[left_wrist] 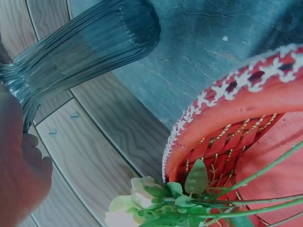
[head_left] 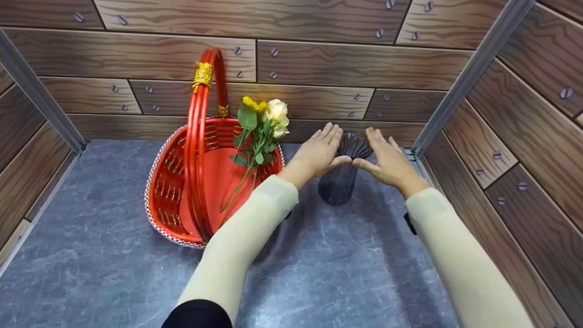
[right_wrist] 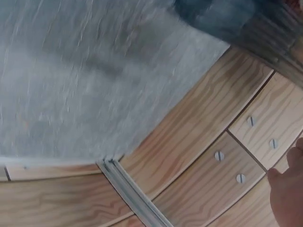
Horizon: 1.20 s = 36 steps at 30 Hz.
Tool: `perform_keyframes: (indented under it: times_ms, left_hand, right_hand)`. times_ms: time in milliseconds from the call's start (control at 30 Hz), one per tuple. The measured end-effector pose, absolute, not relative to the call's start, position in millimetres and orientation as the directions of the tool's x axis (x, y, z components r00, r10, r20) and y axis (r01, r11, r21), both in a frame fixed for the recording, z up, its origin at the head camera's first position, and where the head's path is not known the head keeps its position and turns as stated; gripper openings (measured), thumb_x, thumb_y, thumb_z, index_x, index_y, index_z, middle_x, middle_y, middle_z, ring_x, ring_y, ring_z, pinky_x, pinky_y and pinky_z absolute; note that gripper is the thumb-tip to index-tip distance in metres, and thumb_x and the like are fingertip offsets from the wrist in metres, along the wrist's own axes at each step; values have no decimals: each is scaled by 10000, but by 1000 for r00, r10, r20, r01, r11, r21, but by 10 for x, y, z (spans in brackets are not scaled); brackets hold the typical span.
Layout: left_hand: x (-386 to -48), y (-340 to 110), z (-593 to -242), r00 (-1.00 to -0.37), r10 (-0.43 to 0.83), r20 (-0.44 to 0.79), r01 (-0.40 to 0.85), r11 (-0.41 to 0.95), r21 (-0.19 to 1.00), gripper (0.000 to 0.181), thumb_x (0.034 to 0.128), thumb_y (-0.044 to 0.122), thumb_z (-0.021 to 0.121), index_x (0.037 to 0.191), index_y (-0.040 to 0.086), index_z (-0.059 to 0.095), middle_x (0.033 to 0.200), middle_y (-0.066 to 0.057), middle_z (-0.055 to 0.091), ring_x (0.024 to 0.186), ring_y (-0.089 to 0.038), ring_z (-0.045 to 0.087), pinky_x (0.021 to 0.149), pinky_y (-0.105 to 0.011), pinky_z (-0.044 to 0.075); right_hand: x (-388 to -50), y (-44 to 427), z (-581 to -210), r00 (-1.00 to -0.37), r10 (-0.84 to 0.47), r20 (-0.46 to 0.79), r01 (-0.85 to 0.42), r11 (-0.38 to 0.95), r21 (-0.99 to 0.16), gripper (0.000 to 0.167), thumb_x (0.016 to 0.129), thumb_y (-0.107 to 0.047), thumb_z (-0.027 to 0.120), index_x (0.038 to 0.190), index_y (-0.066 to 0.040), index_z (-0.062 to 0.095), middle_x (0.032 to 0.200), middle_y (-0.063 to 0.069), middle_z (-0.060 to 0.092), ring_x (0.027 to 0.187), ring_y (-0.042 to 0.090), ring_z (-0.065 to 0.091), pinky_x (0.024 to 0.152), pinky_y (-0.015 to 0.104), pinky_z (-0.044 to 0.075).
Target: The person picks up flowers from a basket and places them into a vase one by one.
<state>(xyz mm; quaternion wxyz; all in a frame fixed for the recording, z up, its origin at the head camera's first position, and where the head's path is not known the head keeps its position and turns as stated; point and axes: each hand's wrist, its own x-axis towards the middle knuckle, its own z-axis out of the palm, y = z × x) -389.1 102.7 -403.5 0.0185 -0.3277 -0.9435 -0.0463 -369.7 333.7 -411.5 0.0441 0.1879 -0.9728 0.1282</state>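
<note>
Ribbed glass vase (head_left: 338,186): upright on the marbled desk (head_left: 114,278) — right of the red wicker basket (head_left: 169,200)
Left hand (head_left: 319,152): grip wide, fingers straight, beside the vase's flared rim
Right hand (head_left: 388,161): grip wide, across the rim — contact unclear
Cream rose (head_left: 277,117), yellow flower (head_left: 255,105): stems inside the basket, heads at its far right edge

A dark, see-through vase (head_left: 336,186) with ribbed sides and a flared mouth stands upright on the grey table (head_left: 328,264), right of a red basket (head_left: 167,187) holding yellow and cream flowers (head_left: 264,125). The left hand (head_left: 317,152) and right hand (head_left: 388,160) flank its mouth, fingers straight; contact is unclear.
</note>
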Motion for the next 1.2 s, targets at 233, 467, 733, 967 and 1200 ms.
perform_keyframes:
  times_ms: [233, 467, 733, 967, 1200]
  left_hand:
    - [-3881, 1018, -4071, -779, 619, 96, 626, 777, 68, 859, 1009, 642, 248, 1596, 26, 126, 1670, -126, 120, 1552, -242, 33, 1259, -361, 78]
    - [-3838, 923, -4125, -770, 627, 116, 635, 771, 50, 852, 1013, 637, 236, 1596, 25, 130, 1669, -134, 119, 1551, -249, 33, 1259, -367, 79]
    - [-3708, 801, -4116, -777, 617, 126, 625, 779, 43, 853, 1012, 643, 235, 1592, 23, 151, 1666, -136, 139, 1551, -249, 49, 1258, -372, 89]
    - [-3621, 714, -4138, -778, 611, 147, 623, 780, 53, 853, 1014, 635, 241, 1588, 10, 156, 1660, -152, 148, 1548, -262, 71, 1257, -381, 111]
    - [-3515, 638, -4139, -783, 602, 154, 616, 785, 61, 858, 1014, 640, 228, 1586, 4, 155, 1659, -158, 154, 1548, -266, 68, 1257, -388, 111]
  right_hand:
    - [-3679, 3283, -4107, -911, -391, 133, -413, 875, -252, 999, 951, -627, 496, 1551, 95, 153, 1618, 285, 171, 1505, 442, 139, 1241, 519, 89]
    - [-3613, 3183, -4161, -905, -390, 167, -420, 880, -223, 1004, 945, -654, 468, 1547, 95, 176, 1607, 290, 210, 1499, 442, 172, 1237, 521, 120]
    - [-3523, 3078, -4184, -892, -411, 190, -444, 875, -192, 990, 951, -658, 452, 1543, 93, 199, 1610, 282, 208, 1512, 415, 155, 1242, 503, 117]
    - [-3468, 3000, -4163, -892, -422, 163, -449, 868, -211, 996, 955, -645, 466, 1552, 91, 159, 1618, 281, 181, 1517, 406, 136, 1246, 496, 93]
    - [-3398, 2939, -4164, -885, -435, 166, -463, 861, -211, 975, 964, -629, 469, 1550, 91, 170, 1619, 275, 186, 1517, 404, 142, 1246, 494, 100]
